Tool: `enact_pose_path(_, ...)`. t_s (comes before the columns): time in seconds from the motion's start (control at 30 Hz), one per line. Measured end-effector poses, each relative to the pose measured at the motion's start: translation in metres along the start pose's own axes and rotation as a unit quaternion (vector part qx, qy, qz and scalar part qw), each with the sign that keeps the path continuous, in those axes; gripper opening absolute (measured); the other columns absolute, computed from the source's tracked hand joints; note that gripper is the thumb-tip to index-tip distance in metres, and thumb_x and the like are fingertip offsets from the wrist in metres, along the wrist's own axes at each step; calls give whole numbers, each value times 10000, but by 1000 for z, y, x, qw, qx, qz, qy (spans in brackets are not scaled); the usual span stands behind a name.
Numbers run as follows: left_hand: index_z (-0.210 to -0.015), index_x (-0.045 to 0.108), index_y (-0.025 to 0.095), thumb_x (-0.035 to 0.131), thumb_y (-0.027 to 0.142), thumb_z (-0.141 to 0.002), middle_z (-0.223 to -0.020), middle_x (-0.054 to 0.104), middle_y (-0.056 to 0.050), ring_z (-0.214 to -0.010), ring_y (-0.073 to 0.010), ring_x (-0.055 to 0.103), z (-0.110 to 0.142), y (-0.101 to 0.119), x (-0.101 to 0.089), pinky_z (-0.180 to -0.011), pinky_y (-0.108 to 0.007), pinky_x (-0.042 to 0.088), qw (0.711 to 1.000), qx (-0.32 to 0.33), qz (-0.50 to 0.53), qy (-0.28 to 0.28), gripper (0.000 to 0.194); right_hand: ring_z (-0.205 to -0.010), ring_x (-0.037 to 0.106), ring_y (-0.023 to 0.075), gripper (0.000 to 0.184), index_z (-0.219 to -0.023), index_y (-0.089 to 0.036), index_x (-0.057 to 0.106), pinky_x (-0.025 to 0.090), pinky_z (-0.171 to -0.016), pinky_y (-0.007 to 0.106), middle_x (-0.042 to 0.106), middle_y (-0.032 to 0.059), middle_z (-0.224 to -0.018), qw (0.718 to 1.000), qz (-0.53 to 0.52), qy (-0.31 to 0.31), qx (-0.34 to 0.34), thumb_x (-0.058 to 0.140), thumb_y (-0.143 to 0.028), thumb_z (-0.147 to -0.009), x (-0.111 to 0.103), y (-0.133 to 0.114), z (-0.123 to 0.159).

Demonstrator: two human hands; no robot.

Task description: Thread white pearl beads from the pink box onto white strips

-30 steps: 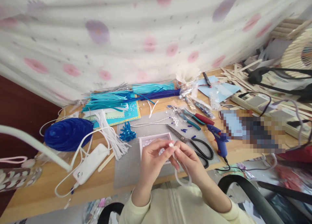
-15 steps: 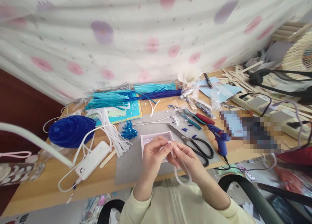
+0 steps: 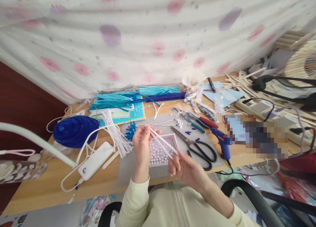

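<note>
- Left hand (image 3: 143,143) pinches white strands (image 3: 164,141) over the left side of the bead tray (image 3: 175,141)!
- Right hand (image 3: 184,167), half curled, grips them by the tray's near-right corner!

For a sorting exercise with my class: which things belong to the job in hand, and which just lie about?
Belonging, it seems:
- white strands, between left hand and right hand
- similar white strips

Lying about, probably:
- blue glue gun
- white device with cable
- blue paper

the left hand (image 3: 142,139) hides part of the bead tray (image 3: 175,142). a pixelated item (image 3: 258,134) beside the glue gun (image 3: 224,149) is unreadable.
</note>
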State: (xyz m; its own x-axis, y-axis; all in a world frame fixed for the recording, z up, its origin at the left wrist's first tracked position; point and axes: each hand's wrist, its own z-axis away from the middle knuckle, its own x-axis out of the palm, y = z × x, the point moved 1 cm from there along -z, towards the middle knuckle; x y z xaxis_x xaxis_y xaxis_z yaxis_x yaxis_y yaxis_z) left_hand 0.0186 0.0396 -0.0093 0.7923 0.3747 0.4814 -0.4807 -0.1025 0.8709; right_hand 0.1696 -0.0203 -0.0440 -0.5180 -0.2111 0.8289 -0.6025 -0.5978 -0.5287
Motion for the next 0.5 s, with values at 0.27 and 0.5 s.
enact_pose_path(0.27, -686, 696, 171, 942, 426, -594, -593, 701, 28, -524, -128, 680, 0, 2, 3, -601, -271, 604, 1000, -1, 27, 15, 366, -637, 608, 132, 403, -626, -144, 730, 463, -676, 249, 651, 21, -650, 999, 3, 35, 8, 779, -469, -859, -1, 4, 3)
enact_pose_path(0.5, -644, 737, 185, 988, 360, -509, -642, 748, 19, -585, -122, 707, 3, 12, 3, -633, -241, 601, 998, -38, 58, 4, 335, -673, 636, 96, 345, -828, -150, 838, 487, -684, 227, 785, 63, -839, 994, 14, 105, -2, 946, -442, -681, -13, 4, 8)
